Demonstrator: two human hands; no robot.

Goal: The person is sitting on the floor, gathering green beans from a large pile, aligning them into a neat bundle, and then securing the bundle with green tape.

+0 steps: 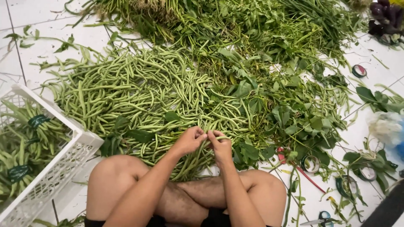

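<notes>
1. The left hand [190, 141] was curled nearly closed, fingers pinched on a small bunch of green beans [198, 157] just in front of the crossed legs.
2. The right hand [220, 146] was likewise closed round the same bunch, thumb touching the left fingers.
3. The beans looked light, slender and bendy, likely to snap if kinked; a grip around the middle of the gathered bunch seemed safest.
4. Beyond lay the big bean pile [139, 92] on the tiled floor.
5. To the left stood a white crate [63, 164] holding tied bundles.
6. To the right lay leafy greens [290, 109], tape rolls [311, 163] and scissors [322, 217].
</notes>
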